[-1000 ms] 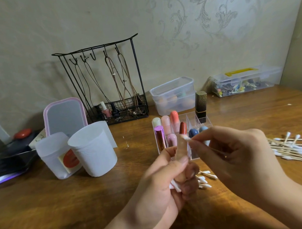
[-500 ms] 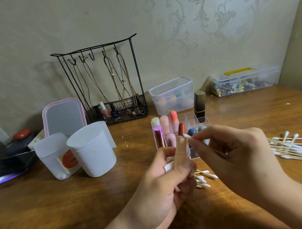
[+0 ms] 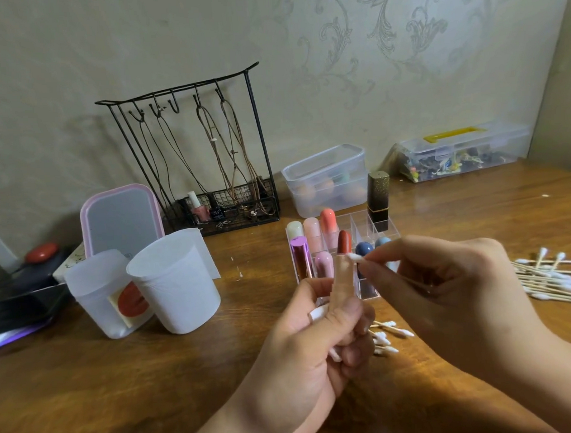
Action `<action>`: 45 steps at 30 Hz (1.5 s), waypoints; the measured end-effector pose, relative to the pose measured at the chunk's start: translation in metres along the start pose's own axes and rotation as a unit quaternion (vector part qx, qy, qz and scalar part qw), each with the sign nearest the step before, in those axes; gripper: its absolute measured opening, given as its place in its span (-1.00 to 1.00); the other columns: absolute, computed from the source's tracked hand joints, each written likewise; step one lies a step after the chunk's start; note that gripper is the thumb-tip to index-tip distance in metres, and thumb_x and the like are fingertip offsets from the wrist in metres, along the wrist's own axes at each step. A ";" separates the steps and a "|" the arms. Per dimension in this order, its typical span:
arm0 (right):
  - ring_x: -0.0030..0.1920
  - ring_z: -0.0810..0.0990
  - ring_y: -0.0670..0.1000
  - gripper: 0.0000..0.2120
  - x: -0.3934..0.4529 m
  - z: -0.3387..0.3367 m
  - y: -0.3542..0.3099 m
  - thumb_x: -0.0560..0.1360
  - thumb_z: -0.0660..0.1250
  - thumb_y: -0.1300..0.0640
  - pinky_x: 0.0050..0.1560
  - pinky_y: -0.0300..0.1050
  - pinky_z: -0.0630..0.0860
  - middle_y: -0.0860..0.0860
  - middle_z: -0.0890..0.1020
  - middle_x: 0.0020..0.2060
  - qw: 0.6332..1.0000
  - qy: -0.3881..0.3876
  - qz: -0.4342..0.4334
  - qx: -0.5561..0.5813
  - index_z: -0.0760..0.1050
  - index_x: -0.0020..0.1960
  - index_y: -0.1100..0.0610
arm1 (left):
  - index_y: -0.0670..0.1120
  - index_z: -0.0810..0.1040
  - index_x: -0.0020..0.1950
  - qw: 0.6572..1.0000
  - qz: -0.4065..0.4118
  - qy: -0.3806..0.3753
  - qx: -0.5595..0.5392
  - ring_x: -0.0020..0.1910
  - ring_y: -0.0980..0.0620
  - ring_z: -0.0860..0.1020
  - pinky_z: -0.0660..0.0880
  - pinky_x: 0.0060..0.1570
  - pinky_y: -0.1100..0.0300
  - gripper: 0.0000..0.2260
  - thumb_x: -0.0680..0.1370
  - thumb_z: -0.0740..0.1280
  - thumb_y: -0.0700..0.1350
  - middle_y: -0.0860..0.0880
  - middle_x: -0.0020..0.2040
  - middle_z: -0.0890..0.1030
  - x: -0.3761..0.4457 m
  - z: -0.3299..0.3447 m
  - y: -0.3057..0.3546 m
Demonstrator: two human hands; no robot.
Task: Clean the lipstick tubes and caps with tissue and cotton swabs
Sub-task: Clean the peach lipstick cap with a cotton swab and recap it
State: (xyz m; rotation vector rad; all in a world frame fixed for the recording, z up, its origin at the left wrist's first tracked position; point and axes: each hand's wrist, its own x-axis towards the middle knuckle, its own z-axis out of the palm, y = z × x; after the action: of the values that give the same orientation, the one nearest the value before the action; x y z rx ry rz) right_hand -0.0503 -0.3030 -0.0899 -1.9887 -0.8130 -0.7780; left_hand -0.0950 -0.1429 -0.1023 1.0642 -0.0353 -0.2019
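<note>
My left hand (image 3: 314, 341) grips a pale peach lipstick tube (image 3: 343, 276) upright, with a bit of white tissue showing between its fingers. My right hand (image 3: 448, 291) pinches a cotton swab (image 3: 355, 258), whose white tip touches the top of the tube. Just behind stands a clear acrylic organizer (image 3: 383, 227) holding several lipsticks: pink, coral, dark red, blue, a metallic pink one (image 3: 300, 258) and a tall black-and-gold one (image 3: 378, 195). Used swabs (image 3: 385, 337) lie on the table under my hands.
A pile of fresh cotton swabs (image 3: 551, 278) lies at the right. Two white tissue-roll cups (image 3: 174, 281) and a pink-framed mirror (image 3: 121, 219) stand at the left. A black wire rack (image 3: 211, 160) and two clear boxes (image 3: 328, 179) line the wall.
My right hand has shifted the swab tip slightly along the top of the tube. My left hand has raised the tube a little.
</note>
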 end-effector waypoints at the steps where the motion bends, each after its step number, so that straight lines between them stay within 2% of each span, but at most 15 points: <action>1: -0.56 0.38 -0.11 -0.82 -0.001 0.001 0.000 0.47 0.38 -0.11 -0.51 -0.23 0.36 -0.20 0.43 -0.55 1.000 -0.011 -0.004 0.006 0.66 -0.18 -0.04 | -0.16 0.45 0.05 1.000 -0.001 -0.001 -0.005 -0.43 0.02 0.33 0.23 -0.42 0.20 -0.72 0.43 0.41 -0.08 -0.11 -0.32 0.46 0.000 0.000 0.000; 3: -0.57 0.41 -0.07 -0.80 -0.003 0.002 0.000 0.48 0.37 -0.14 -0.53 -0.17 0.39 -0.15 0.47 -0.56 0.999 -0.031 -0.012 0.009 0.66 -0.18 -0.05 | -0.16 0.48 0.04 1.000 -0.002 0.001 -0.013 -0.43 0.01 0.36 0.25 -0.42 0.19 -0.72 0.40 0.41 -0.11 -0.13 -0.32 0.48 -0.001 -0.002 0.001; 9: -0.57 0.37 -0.02 -0.76 -0.002 0.002 0.001 0.47 0.35 -0.16 -0.53 -0.14 0.37 -0.10 0.42 -0.59 1.000 -0.017 0.001 0.006 0.64 -0.21 -0.04 | -0.15 0.47 -0.03 0.999 -0.012 -0.029 -0.033 -0.44 0.02 0.38 0.28 -0.44 0.22 -0.83 0.43 0.36 -0.14 -0.16 -0.29 0.50 -0.002 -0.003 0.001; 13: -0.58 0.35 -0.07 -0.76 -0.001 0.002 0.000 0.47 0.33 -0.16 -0.53 -0.15 0.38 -0.16 0.39 -0.59 1.000 0.000 0.012 -0.003 0.64 -0.22 -0.05 | -0.18 0.44 0.03 0.999 -0.009 -0.031 -0.037 -0.45 0.01 0.36 0.25 -0.44 0.23 -0.80 0.46 0.30 -0.14 -0.16 -0.29 0.49 -0.001 -0.003 0.000; 16: -0.58 0.37 -0.03 -0.77 -0.003 0.001 0.001 0.47 0.35 -0.17 -0.53 -0.13 0.39 -0.09 0.44 -0.59 0.999 -0.032 0.005 0.004 0.65 -0.22 -0.06 | -0.21 0.49 0.05 0.999 -0.006 -0.025 -0.029 -0.47 0.00 0.37 0.26 -0.44 0.22 -0.77 0.44 0.30 -0.13 -0.16 -0.31 0.50 0.001 -0.003 -0.001; 20: -0.59 0.35 -0.07 -0.77 0.001 -0.001 0.002 0.47 0.32 -0.14 -0.55 -0.18 0.37 -0.19 0.36 -0.59 1.000 -0.011 0.017 -0.019 0.63 -0.22 -0.04 | -0.20 0.49 0.08 0.999 -0.015 -0.030 -0.025 -0.44 0.00 0.35 0.23 -0.43 0.20 -0.76 0.46 0.28 -0.12 -0.16 -0.27 0.49 0.002 -0.005 0.000; 24: -0.58 0.32 -0.02 -0.77 -0.002 0.001 0.003 0.48 0.34 -0.17 -0.56 -0.15 0.36 -0.09 0.39 -0.60 0.999 -0.044 -0.004 -0.004 0.64 -0.20 -0.06 | -0.20 0.52 0.10 0.999 -0.025 -0.025 -0.041 -0.48 0.02 0.34 0.23 -0.45 0.22 -0.78 0.47 0.30 -0.19 -0.15 -0.33 0.47 0.002 -0.005 0.001; 27: -0.57 0.32 -0.05 -0.73 -0.001 0.002 0.002 0.49 0.29 -0.20 -0.54 -0.15 0.37 -0.15 0.35 -0.59 1.000 -0.024 0.011 -0.008 0.63 -0.21 -0.06 | -0.16 0.47 0.07 0.998 -0.030 -0.026 -0.039 -0.48 0.04 0.33 0.23 -0.45 0.21 -0.77 0.46 0.28 -0.11 -0.12 -0.35 0.43 0.003 -0.004 0.002; 29: -0.57 0.34 -0.05 -0.76 -0.001 0.002 0.002 0.49 0.30 -0.17 -0.53 -0.15 0.38 -0.14 0.39 -0.59 0.999 -0.034 0.003 -0.003 0.63 -0.20 -0.07 | -0.15 0.45 0.08 0.999 -0.030 -0.021 -0.036 -0.48 0.05 0.31 0.20 -0.45 0.21 -0.71 0.43 0.33 -0.05 -0.10 -0.35 0.42 0.002 -0.002 0.002; 31: -0.57 0.37 -0.05 -0.78 -0.002 0.002 0.001 0.49 0.32 -0.16 -0.53 -0.16 0.39 -0.12 0.44 -0.57 0.999 -0.050 -0.009 -0.002 0.65 -0.18 -0.08 | -0.16 0.47 0.10 0.999 -0.025 -0.003 -0.029 -0.47 0.05 0.30 0.20 -0.46 0.23 -0.66 0.38 0.40 -0.08 -0.10 -0.36 0.42 0.001 -0.002 0.001; 33: -0.58 0.36 -0.09 -0.81 -0.002 0.001 0.002 0.48 0.35 -0.14 -0.52 -0.20 0.37 -0.18 0.42 -0.57 0.999 -0.031 0.002 -0.007 0.65 -0.17 -0.07 | -0.15 0.46 0.14 0.999 -0.024 -0.002 -0.021 -0.46 0.05 0.30 0.24 -0.47 0.24 -0.62 0.37 0.43 -0.13 -0.10 -0.35 0.40 0.000 -0.003 0.001; 35: -0.58 0.35 -0.10 -0.83 -0.001 0.001 0.002 0.48 0.36 -0.12 -0.53 -0.22 0.36 -0.20 0.39 -0.57 1.000 -0.028 0.004 -0.013 0.64 -0.17 -0.06 | -0.13 0.44 0.16 0.999 -0.027 -0.012 -0.018 -0.45 0.05 0.30 0.25 -0.47 0.24 -0.63 0.39 0.42 -0.13 -0.09 -0.35 0.39 -0.001 -0.004 0.001; 38: -0.58 0.38 -0.03 -0.77 -0.002 0.001 0.002 0.50 0.31 -0.18 -0.55 -0.14 0.39 -0.09 0.43 -0.58 0.999 -0.042 -0.009 -0.011 0.64 -0.17 -0.07 | -0.14 0.46 0.13 0.999 -0.024 -0.011 -0.028 -0.44 0.04 0.32 0.25 -0.46 0.23 -0.66 0.40 0.41 -0.11 -0.10 -0.33 0.41 -0.001 -0.005 0.002; 41: -0.58 0.34 -0.06 -0.80 -0.001 0.001 0.002 0.49 0.32 -0.13 -0.55 -0.17 0.39 -0.14 0.40 -0.58 1.000 -0.022 0.004 -0.016 0.63 -0.17 -0.06 | -0.14 0.45 0.10 0.999 -0.019 -0.018 -0.032 -0.44 0.03 0.35 0.26 -0.46 0.22 -0.72 0.44 0.37 -0.12 -0.12 -0.31 0.44 0.000 -0.005 0.002; 45: -0.57 0.38 -0.04 -0.76 -0.002 0.002 0.003 0.49 0.30 -0.18 -0.54 -0.16 0.40 -0.11 0.44 -0.58 0.999 -0.038 0.003 -0.021 0.64 -0.16 -0.06 | -0.17 0.44 0.11 0.999 -0.016 -0.017 -0.046 -0.45 0.02 0.35 0.25 -0.46 0.21 -0.72 0.44 0.33 -0.11 -0.16 -0.31 0.47 0.000 -0.004 0.001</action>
State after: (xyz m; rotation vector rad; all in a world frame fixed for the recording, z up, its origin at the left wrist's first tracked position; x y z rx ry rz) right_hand -0.0487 -0.3025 -0.0934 -2.0679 -0.8401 -0.7253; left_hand -0.0944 -0.1389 -0.1038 0.9699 -0.0393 -0.2481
